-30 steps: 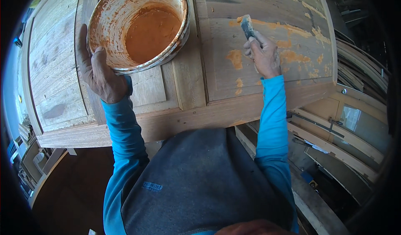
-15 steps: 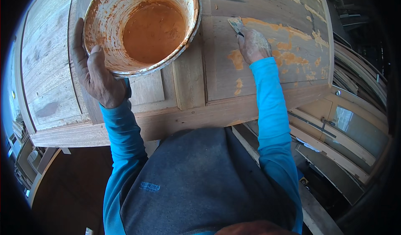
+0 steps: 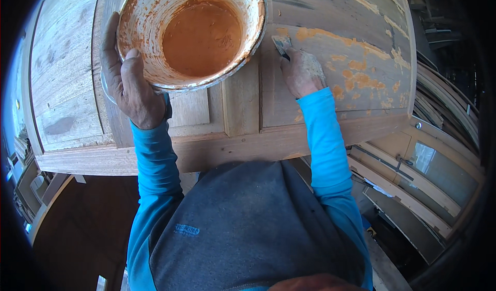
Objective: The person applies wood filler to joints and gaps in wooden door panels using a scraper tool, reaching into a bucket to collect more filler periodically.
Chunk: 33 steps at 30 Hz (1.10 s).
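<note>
The left hand point(image 3: 135, 92) is clasping a round, orange-smeared white bucket point(image 3: 142, 40) over brown wooden panelling point(image 3: 279, 102), while the right hand point(image 3: 305, 75), closed around a small flat scraper point(image 3: 282, 45), is seemingly spreading orange paste point(image 3: 330, 35), the next stroke calling for even pressure.

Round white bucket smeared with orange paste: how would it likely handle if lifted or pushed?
The bucket is probably fairly stiff: its visible rim curves smoothly though the left hand grips it. It may feel weighty, since orange paste covers its bottom, depth unclear. Paste streaking its inner wall could be slippery.
</note>
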### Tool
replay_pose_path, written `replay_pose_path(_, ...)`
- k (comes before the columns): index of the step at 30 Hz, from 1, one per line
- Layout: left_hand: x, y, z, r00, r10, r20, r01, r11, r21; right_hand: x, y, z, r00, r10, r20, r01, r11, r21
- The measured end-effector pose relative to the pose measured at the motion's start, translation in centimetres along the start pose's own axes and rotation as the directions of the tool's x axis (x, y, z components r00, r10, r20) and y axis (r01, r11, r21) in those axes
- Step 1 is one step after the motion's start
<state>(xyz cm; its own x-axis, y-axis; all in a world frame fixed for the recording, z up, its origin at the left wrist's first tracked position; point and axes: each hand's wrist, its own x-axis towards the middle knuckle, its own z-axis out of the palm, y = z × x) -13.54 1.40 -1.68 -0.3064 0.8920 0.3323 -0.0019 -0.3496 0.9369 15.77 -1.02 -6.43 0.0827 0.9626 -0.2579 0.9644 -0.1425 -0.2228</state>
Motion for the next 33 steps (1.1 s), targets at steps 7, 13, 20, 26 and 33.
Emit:
replay_pose_path(7,0.1,0.7,0.5,0.995,-0.103,0.001,0.103,0.989,-0.104,1.6,-0.8,-0.1,1.0,0.006,-0.025,-0.005,1.0,0.03)
replay_pose_path(13,0.1,0.2,0.3,0.996,-0.084,-0.005,0.083,0.993,-0.089,2.2,-1.6,0.2,0.998,0.016,-0.06,-0.012,0.998,0.064)
replay_pose_path(20,0.2,0.5,0.7,0.996,-0.085,-0.015,0.084,0.994,-0.063,2.0,0.4,-1.2,0.998,0.057,0.0,-0.057,0.992,0.109)
replay_pose_path(26,0.1,0.6,0.5,0.996,-0.087,-0.009,0.087,0.995,-0.042,1.5,1.1,-2.9,0.989,0.138,0.05,-0.142,0.984,0.104)
replay_pose_path(33,0.1,0.9,1.0,0.993,-0.122,-0.009,0.12,0.989,-0.086,1.2,4.0,-2.3,0.993,0.087,-0.076,-0.079,0.992,0.102)
